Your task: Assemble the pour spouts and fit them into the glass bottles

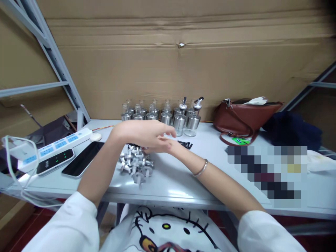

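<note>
My left hand point(143, 133) stretches to the right over my right wrist, its fingers apart and slightly bent, with nothing visible in them. Beneath it, my right hand point(154, 149) reaches left beside a pile of silvery pourer tops point(136, 162); its fingers are hidden, so any grip is out of sight. Small black pieces point(186, 144) lie just beyond my right wrist. Behind my hands stand several glass bottles with metal sleeves point(166, 118). Two at the right end carry pourer tops, including the front-right bottle point(193, 122).
On the left lie a power strip point(60, 142), a black device with green lights point(55, 161), a phone point(83, 159) and a round white object point(96, 137). A brown handbag point(244, 117) and dark cloth point(294, 131) sit at the right. Cardboard point(170, 73) rises behind the table.
</note>
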A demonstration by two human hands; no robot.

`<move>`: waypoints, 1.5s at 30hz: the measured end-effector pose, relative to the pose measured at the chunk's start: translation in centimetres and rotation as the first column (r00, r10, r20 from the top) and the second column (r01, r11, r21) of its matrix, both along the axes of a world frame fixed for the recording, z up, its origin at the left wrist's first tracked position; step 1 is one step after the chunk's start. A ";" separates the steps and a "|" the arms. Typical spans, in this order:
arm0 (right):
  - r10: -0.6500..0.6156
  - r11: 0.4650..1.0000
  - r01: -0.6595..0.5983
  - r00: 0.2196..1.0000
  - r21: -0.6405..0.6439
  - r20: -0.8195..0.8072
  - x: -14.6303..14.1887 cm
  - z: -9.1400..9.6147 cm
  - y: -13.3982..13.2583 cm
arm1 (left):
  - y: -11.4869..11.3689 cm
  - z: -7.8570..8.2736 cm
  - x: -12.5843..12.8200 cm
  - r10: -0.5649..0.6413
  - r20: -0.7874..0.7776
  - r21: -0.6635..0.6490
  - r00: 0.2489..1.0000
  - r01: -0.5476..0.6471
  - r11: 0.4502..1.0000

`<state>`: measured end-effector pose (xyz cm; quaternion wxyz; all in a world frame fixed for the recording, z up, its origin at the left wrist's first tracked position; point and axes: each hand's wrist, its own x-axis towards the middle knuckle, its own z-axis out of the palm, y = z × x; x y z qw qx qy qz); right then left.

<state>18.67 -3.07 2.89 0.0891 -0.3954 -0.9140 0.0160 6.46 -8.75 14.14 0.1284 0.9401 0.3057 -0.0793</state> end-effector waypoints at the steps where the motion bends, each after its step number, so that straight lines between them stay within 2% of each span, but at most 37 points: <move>1: 0.034 0.999 -0.034 0.999 0.017 -0.007 -0.3 0.5 -0.1 | 0.7 0.1 -0.4 0.030 -0.010 0.012 0.999 -0.030 0.999; 2: 0.052 0.998 -0.052 0.999 -0.018 -0.016 -0.6 0.9 -0.2 | 1.4 0.1 -0.8 0.063 -0.018 0.020 0.998 -0.063 0.998; 4: 0.049 0.983 -0.054 0.998 -0.174 -0.036 -0.5 1.7 -0.2 | 2.6 0.2 -1.5 0.119 -0.028 0.040 0.992 -0.118 0.992; 9: 0.026 0.884 -0.054 0.997 -0.464 -0.068 1.9 3.3 0.7 | 4.5 -0.1 -2.0 0.215 -0.091 0.047 0.972 -0.211 0.976; 11: -0.044 0.805 -0.029 0.993 -0.593 -0.109 3.1 3.9 1.1 | 4.9 -0.6 -1.5 0.222 -0.135 0.041 0.966 -0.219 0.975; 14: -0.166 0.626 -0.044 0.968 -0.778 -0.189 4.8 4.5 1.3 | 5.4 -1.9 -0.1 0.237 -0.190 0.050 0.953 -0.232 0.972; 15: -0.193 0.584 -0.054 0.960 -0.810 -0.203 5.3 4.7 1.3 | 5.5 -2.4 0.5 0.239 -0.214 0.049 0.947 -0.233 0.971; 17: -0.229 0.553 -0.058 0.949 -0.831 -0.219 6.1 5.0 1.2 | 5.6 -3.3 1.5 0.215 -0.253 0.023 0.943 -0.216 0.976; 22: -0.257 0.552 -0.018 0.947 -0.834 -0.190 6.8 5.7 0.9 | 6.0 -4.2 2.4 0.128 -0.223 -0.127 0.966 -0.159 0.979; 25: -0.227 0.564 -0.008 0.960 -0.826 -0.164 6.8 6.0 0.6 | 6.2 -4.2 2.2 0.048 -0.204 -0.151 0.978 -0.079 0.985; 27: -0.203 0.595 0.002 0.968 -0.804 -0.148 6.8 6.2 0.6 | 6.3 -4.2 2.0 0.009 -0.197 -0.124 0.980 -0.034 0.992; 29: -0.197 0.647 0.047 0.975 -0.761 -0.107 7.2 6.3 0.8 | 6.4 -4.2 1.9 -0.012 -0.205 -0.076 0.979 -0.004 0.997; 31: -0.226 0.713 0.160 0.974 -0.683 -0.008 7.9 6.2 1.2 | 6.4 -4.2 1.8 -0.016 -0.208 -0.017 0.978 0.012 1.000; 33: -0.294 0.751 0.319 0.946 -0.579 0.139 8.8 5.8 2.0 | 6.4 -4.1 1.8 0.002 -0.207 0.029 0.978 0.004 1.000; 35: -0.359 0.740 0.442 0.897 -0.506 0.259 9.9 5.0 2.9 | 6.4 -4.0 1.8 0.032 -0.208 0.030 0.978 -0.026 0.999; 37: -0.368 0.715 0.485 0.874 -0.504 0.318 10.8 4.1 3.9 | 6.3 -4.0 1.8 0.071 -0.214 -0.015 0.974 -0.076 0.997; 41: -0.319 0.683 0.496 0.863 -0.537 0.392 12.0 2.4 5.3 | 6.1 -3.8 1.6 0.126 -0.205 -0.089 0.971 -0.146 0.985; 45: -0.282 0.678 0.484 0.867 -0.554 0.411 12.1 1.7 5.8 | 6.2 -3.5 1.5 0.126 -0.213 -0.013 0.969 -0.132 0.991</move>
